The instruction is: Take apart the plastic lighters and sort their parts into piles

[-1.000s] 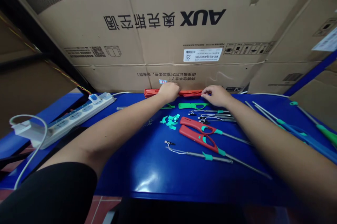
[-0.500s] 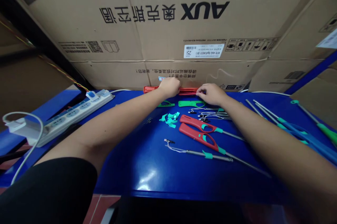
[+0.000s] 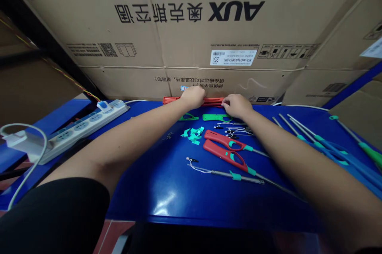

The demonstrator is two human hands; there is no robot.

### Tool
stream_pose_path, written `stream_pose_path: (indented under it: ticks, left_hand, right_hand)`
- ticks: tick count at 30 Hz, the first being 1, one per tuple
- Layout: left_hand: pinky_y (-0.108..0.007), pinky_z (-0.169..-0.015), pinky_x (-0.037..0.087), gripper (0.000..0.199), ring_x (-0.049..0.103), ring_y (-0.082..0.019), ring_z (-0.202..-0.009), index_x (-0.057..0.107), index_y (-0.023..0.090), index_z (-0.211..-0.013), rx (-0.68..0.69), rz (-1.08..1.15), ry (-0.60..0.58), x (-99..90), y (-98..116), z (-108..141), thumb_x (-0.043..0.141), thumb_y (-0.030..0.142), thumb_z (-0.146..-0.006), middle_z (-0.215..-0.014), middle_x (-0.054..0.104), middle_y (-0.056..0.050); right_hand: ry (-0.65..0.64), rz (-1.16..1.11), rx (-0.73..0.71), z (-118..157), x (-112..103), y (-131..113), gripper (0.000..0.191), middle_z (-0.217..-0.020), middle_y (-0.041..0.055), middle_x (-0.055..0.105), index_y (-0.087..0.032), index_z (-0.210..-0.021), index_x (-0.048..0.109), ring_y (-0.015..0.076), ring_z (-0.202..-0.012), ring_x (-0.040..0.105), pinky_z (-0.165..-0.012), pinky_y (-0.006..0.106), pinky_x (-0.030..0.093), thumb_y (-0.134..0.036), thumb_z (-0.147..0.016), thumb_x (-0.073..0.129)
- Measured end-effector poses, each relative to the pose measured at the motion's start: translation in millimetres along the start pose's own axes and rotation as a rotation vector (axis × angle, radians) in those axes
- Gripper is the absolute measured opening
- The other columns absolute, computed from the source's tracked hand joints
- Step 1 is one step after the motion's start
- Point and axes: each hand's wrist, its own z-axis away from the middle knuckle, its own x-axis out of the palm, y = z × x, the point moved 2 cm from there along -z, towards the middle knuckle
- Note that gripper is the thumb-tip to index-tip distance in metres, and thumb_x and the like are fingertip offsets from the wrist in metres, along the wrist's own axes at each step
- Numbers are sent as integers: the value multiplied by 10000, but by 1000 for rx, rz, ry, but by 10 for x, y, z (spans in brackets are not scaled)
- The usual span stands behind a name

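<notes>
Red plastic lighter casings (image 3: 213, 102) lie in a row at the far edge of the blue table, against the cardboard. My left hand (image 3: 193, 97) is closed over them, its fingertips mostly hidden. At their right end, my right hand (image 3: 237, 106) has thumb and fingers pinched together on a casing. Just nearer lie a green casing (image 3: 217, 117) and another green casing (image 3: 188, 117), partly behind my left arm. Small teal plastic pieces (image 3: 192, 134) form a loose pile. Two red stick lighters (image 3: 224, 154) with metal rods lie side by side, near a wired metal rod (image 3: 237, 176).
A large cardboard box (image 3: 179, 43) stands upright behind the table (image 3: 167, 190). On the left is a white power strip (image 3: 86, 128) with a plug and cable. Blue stick lighters (image 3: 337, 150) and a green lighter (image 3: 371, 154) lie on the right. More wired rods (image 3: 235, 131) sit beside my right forearm.
The view has shifted slightly. My right forearm sits a little further left, uncovering more of the rods on the right. Both hands stay at the red casings.
</notes>
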Motion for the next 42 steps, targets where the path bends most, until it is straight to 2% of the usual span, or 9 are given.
stream_pose_path:
  ticks: [8, 15, 19, 21, 27, 31, 37, 39, 42]
  left_hand:
    - [-321, -809, 498, 334, 664, -258, -1047, 728, 243, -1168, 100, -3, 52, 69, 2, 54, 515, 250, -910, -1107, 709, -103]
    - [-334, -783, 493, 333, 667, -269, -1013, 733, 217, -1149, 124, -10, 75, 95, 40, 80, 494, 249, -920, -1064, 707, -113]
    - [-348, -789, 496, 331, 667, -278, -1011, 748, 192, -1106, 118, -5, 82, 109, 35, 88, 482, 230, -913, -1070, 703, -131]
    - [-355, -794, 497, 326, 667, -284, -1012, 761, 183, -1066, 117, -3, 78, 117, 39, 95, 477, 222, -910, -1063, 702, -138]
    - [-343, -822, 494, 295, 655, -280, -1050, 755, 185, -1063, 104, 15, 62, 142, 100, 106, 508, 271, -928, -1072, 700, -129]
    - [-328, -834, 489, 300, 645, -270, -1070, 740, 194, -1102, 80, 46, 48, 103, 95, 135, 517, 293, -929, -1114, 693, -121]
    - [-290, -763, 472, 243, 667, -211, -898, 768, 214, -1018, 25, 140, -44, -86, -267, 480, 601, 330, -885, -981, 743, -73]
    - [-266, -720, 459, 218, 660, -167, -778, 781, 216, -967, 29, 184, -104, -112, -442, 659, 636, 349, -873, -885, 759, -44]
    - [-251, -729, 464, 267, 667, -145, -768, 782, 226, -1005, 90, 280, -179, -63, -626, 894, 692, 414, -836, -934, 772, -26]
  right_hand:
    - [24, 36, 6, 60, 62, -73, 207, -1003, 78, 740, -247, -932, 778, 237, -888, 651, -693, 314, 436, -374, -894, 619]
    - [20, 9, -69, 49, 82, -23, 212, -922, 74, 721, -203, -838, 692, 208, -834, 622, -689, 290, 408, -404, -894, 652]
    - [28, 1, -97, 73, 55, 10, 144, -960, 85, 726, -196, -1003, 651, 208, -830, 629, -682, 292, 398, -303, -925, 595]
    - [34, 6, -86, 78, 49, 29, 229, -958, 88, 730, -197, -1113, 608, 217, -802, 630, -648, 298, 385, -295, -907, 610]
    - [-5, 2, -101, 47, 66, 36, 151, -963, 80, 739, -220, -996, 643, 229, -830, 642, -647, 301, 388, -334, -901, 621]
    - [0, -25, -98, 94, 12, 25, 221, -936, 86, 737, -199, -1087, 640, 227, -803, 639, -648, 302, 404, -320, -904, 614]
    - [-128, -149, -296, 288, -135, 60, 182, -1018, 48, 743, -214, -939, 750, 187, -936, 661, -840, 280, 472, -331, -912, 614]
    - [-188, -189, -333, 334, -140, 74, 190, -999, 33, 752, -220, -941, 774, 167, -912, 675, -853, 264, 488, -328, -905, 621]
    - [-246, -205, -334, 341, -100, 65, 186, -950, 31, 764, -225, -940, 793, 170, -854, 689, -811, 270, 511, -333, -869, 659]
